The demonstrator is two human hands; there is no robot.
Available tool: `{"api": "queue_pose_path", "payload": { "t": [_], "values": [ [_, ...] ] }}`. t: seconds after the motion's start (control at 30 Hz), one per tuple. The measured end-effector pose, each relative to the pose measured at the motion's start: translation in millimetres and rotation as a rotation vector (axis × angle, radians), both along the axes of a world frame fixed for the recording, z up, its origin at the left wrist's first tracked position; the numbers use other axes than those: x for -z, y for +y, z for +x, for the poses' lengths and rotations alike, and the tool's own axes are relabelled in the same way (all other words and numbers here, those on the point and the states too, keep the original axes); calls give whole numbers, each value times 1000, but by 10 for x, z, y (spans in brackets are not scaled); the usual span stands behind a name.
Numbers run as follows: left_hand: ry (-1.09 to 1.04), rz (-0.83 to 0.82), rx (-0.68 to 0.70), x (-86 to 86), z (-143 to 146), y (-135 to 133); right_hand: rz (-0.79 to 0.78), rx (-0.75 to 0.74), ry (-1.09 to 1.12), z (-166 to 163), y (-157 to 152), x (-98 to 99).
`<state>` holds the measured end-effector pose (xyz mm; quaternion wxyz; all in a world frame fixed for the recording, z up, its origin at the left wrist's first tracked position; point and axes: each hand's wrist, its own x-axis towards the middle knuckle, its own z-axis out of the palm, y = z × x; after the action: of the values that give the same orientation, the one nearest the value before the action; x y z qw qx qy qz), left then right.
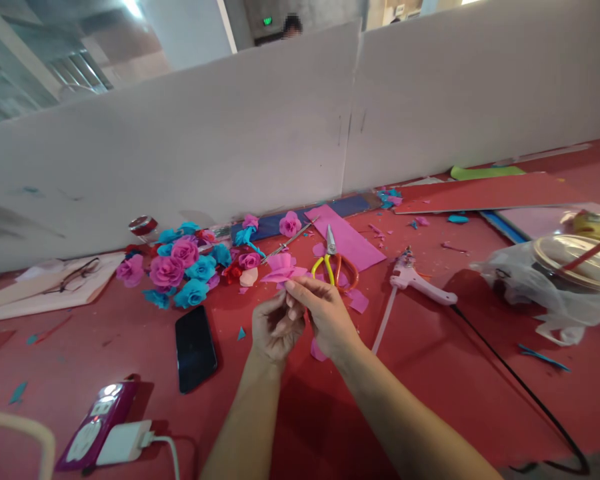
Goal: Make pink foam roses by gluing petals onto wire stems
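Both my hands meet over the red table around a half-made pink paper flower. My left hand is closed under it, fingers pinched at its base. My right hand grips the same flower from the right, fingertips pressed on the petals. Just behind the flower lie yellow-and-orange scissors and a thin metal rod. A white glue gun lies to the right with its black cord.
A heap of finished pink and blue paper flowers lies at the left, a black phone in front of it. A power strip with charger sits bottom left. Pink paper sheet, plastic bag with lidded cup, white partition behind.
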<state>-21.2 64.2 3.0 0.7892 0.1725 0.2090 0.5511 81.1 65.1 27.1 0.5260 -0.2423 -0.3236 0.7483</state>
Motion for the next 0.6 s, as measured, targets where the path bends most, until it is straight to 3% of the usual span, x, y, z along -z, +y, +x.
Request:
{"api": "queue_pose_path", "payload": {
  "t": [0.2,0.33,0.43,0.53,0.6],
  "values": [
    [0,64,11,-12,-51,2,-8,121,11,-43,15,26],
    [-24,53,-140,-60,-40,4,-59,285,-101,-53,31,84],
    [12,-3,-231,-106,-17,18,18,375,-270,-47,36,122],
    [64,-16,-308,-137,1,28,134,371,-407,-47,21,116],
    [89,-82,-357,-153,3,27,195,271,-417,-52,4,93]
  ]
}}
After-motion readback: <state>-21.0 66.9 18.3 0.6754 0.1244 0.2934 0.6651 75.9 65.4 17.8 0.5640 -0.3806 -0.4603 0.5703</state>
